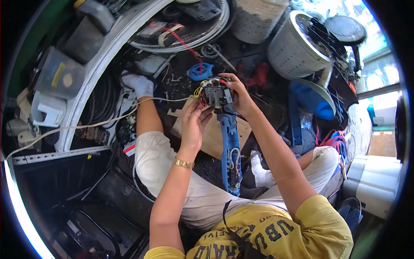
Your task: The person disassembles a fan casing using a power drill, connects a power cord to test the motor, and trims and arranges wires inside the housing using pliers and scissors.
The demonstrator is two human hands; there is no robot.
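Note:
A dark electrical assembly (pixel 215 93) with yellow, red and black wires sits atop a long blue tool-like body (pixel 228 142), which lies between my legs over a plywood board (pixel 185 123). My right hand (pixel 239 97) is closed on the assembly's right side. My left hand (pixel 194 118) has curled fingers gripping its lower left among the wires; the fingertips are partly hidden. A white cord (pixel 168 99) runs leftward from it. Just beyond it lies a blue perforated plastic piece (pixel 200 71) with a red wire.
A curved white rail (pixel 88 69) with plastic containers (pixel 64 77) runs along the left. Perforated metal drums (pixel 293 47) stand at back, beside a blue object (pixel 317 101). A coiled black hose (pixel 97 103), scattered parts and a white box (pixel 371 181) surround my legs.

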